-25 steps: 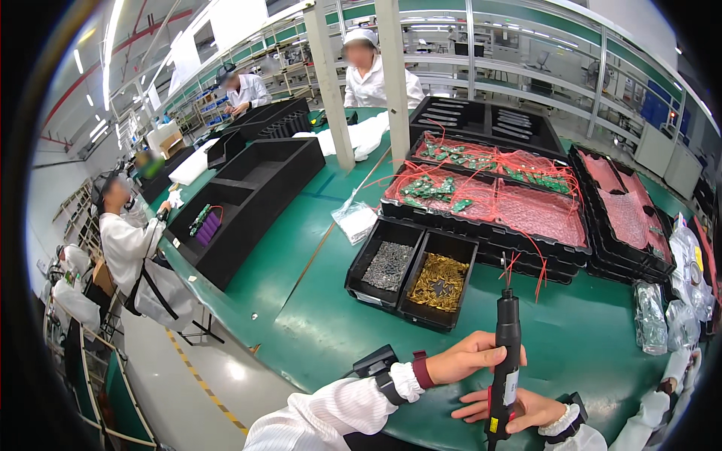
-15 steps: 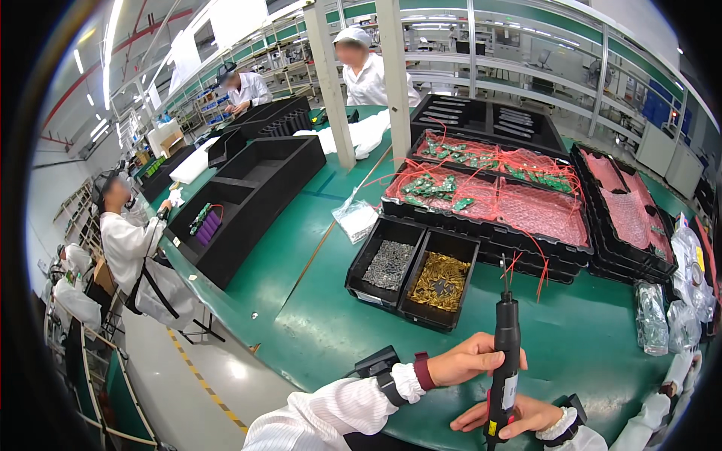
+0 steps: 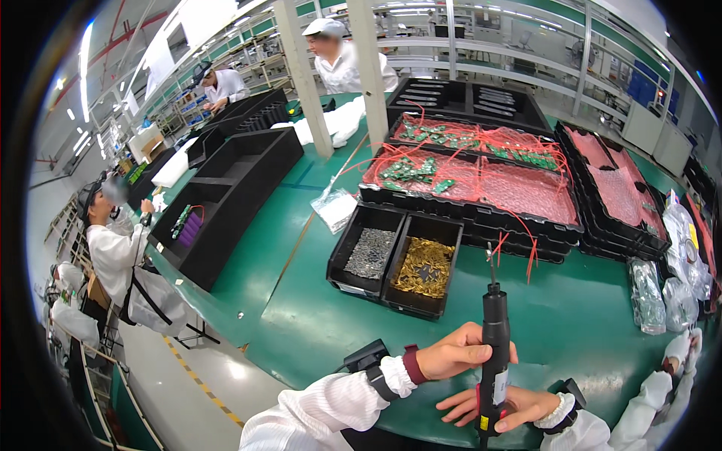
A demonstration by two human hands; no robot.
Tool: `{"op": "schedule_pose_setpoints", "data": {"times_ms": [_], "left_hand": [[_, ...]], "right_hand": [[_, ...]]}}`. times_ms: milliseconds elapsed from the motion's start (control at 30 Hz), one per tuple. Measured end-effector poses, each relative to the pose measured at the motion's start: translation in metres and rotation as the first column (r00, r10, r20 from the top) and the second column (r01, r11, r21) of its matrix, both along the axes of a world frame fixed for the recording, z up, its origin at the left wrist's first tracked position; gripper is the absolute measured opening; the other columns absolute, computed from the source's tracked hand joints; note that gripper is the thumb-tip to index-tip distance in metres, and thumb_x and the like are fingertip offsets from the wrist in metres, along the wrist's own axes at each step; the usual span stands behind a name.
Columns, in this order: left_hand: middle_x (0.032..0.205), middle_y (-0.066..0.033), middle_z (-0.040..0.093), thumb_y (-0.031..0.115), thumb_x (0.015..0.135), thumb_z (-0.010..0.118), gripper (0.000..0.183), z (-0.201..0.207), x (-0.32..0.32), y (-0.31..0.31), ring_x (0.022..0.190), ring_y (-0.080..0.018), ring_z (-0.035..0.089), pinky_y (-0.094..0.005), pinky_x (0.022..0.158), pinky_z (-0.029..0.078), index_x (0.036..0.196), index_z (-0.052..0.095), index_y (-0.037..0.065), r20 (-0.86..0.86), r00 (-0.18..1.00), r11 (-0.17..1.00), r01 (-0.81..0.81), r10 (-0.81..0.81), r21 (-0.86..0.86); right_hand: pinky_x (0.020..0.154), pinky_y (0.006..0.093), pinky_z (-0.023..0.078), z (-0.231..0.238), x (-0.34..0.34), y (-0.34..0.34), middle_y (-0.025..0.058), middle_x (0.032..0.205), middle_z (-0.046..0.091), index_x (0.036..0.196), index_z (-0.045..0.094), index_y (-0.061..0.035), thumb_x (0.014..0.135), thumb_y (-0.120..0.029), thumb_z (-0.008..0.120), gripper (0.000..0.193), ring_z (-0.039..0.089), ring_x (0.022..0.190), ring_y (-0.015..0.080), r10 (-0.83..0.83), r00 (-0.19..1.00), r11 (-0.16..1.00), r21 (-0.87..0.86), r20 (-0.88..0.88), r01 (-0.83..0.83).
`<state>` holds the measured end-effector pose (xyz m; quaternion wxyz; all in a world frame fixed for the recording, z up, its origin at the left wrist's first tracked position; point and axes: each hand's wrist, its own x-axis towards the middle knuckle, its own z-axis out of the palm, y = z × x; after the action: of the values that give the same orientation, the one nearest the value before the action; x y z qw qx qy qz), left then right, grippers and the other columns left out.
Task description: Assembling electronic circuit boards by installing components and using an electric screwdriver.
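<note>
Screwdriver point(image 3: 495, 325), black, at the frame's lower right, bit toward the top: your left hand point(image 3: 457, 353) has its grip around the upper body, your right hand point(image 3: 523, 407) around the lower end. Black bins point(image 3: 414, 304) stand mid-frame on the desk point(image 3: 301, 327).

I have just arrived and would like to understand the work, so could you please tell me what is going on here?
The person's left grip is closed around the middle of a black electric screwdriver, whose metal bit points forward. The right grip is at its lower part with some fingers extended; how firmly it holds is unclear. Left of the bit, two small bins hold silver parts and brass-coloured parts; a tray of green circuit boards lies beyond.
</note>
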<state>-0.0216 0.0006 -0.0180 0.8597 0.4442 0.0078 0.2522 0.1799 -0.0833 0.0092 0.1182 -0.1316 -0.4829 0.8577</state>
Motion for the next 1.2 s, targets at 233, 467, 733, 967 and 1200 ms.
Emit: {"op": "schedule_pose_setpoints", "data": {"times_ms": [233, 467, 733, 967, 1200], "left_hand": [[0.118, -0.0145, 0.064, 0.048, 0.082, 0.079, 0.062, -0.013, -0.005, 0.003, 0.113, -0.0250, 0.058, -0.0414, 0.099, 0.044, 0.124, 0.057, 0.008, -0.008, 0.998, 0.996, 0.058, -0.058, -0.070], [0.120, -0.0143, 0.063, 0.047, 0.084, 0.078, 0.060, -0.014, -0.003, 0.004, 0.111, -0.0219, 0.058, -0.0364, 0.093, 0.046, 0.122, 0.058, 0.006, -0.003, 0.995, 0.994, 0.104, -0.104, -0.036], [0.114, -0.0082, 0.065, 0.049, 0.083, 0.077, 0.058, -0.003, 0.002, -0.001, 0.093, -0.0095, 0.059, -0.0236, 0.077, 0.045, 0.115, 0.062, 0.003, -0.001, 0.994, 0.994, 0.105, -0.105, -0.027], [0.109, -0.0050, 0.068, 0.051, 0.083, 0.075, 0.056, 0.001, 0.002, -0.001, 0.080, -0.0056, 0.053, -0.0215, 0.064, 0.038, 0.111, 0.065, 0.004, -0.035, 0.996, 0.995, 0.085, -0.083, 0.049], [0.110, -0.0061, 0.068, 0.051, 0.082, 0.076, 0.057, -0.002, 0.004, 0.001, 0.085, -0.0076, 0.057, -0.0217, 0.066, 0.040, 0.111, 0.066, 0.003, -0.035, 0.996, 0.995, 0.078, -0.076, 0.066]], "right_hand": [[0.117, 0.0465, 0.034, -0.001, -0.003, -0.002, 0.0185, 0.161, 0.029, 0.152, 0.034, -0.0011, 0.089, -0.030, 0.071, 0.079, 0.042, 0.141, 0.0320, -0.042, 0.997, 0.999, -0.005, 0.058, 0.042], [0.115, 0.0417, 0.037, 0.000, 0.000, 0.001, 0.0159, 0.153, 0.041, 0.141, 0.048, 0.0020, 0.094, -0.017, 0.067, 0.055, 0.045, 0.137, 0.0270, 0.041, 0.997, 0.996, 0.073, 0.059, -0.045], [0.113, 0.0425, 0.040, 0.014, -0.007, -0.003, 0.0166, 0.153, 0.041, 0.145, 0.042, 0.0014, 0.089, -0.018, 0.073, 0.067, 0.048, 0.136, 0.0273, -0.054, 0.993, 0.998, -0.004, 0.108, 0.055], [0.113, 0.0451, 0.040, 0.006, -0.004, -0.002, 0.0206, 0.151, 0.044, 0.143, 0.044, 0.0034, 0.085, -0.021, 0.075, 0.070, 0.049, 0.135, 0.0313, -0.081, 0.990, 0.995, 0.071, 0.118, 0.073], [0.106, 0.0439, 0.041, 0.017, -0.002, -0.006, 0.0174, 0.136, 0.056, 0.138, 0.049, 0.0024, 0.081, -0.031, 0.077, 0.071, 0.055, 0.124, 0.0305, -0.119, 0.983, 0.992, 0.059, 0.143, 0.111]]}}
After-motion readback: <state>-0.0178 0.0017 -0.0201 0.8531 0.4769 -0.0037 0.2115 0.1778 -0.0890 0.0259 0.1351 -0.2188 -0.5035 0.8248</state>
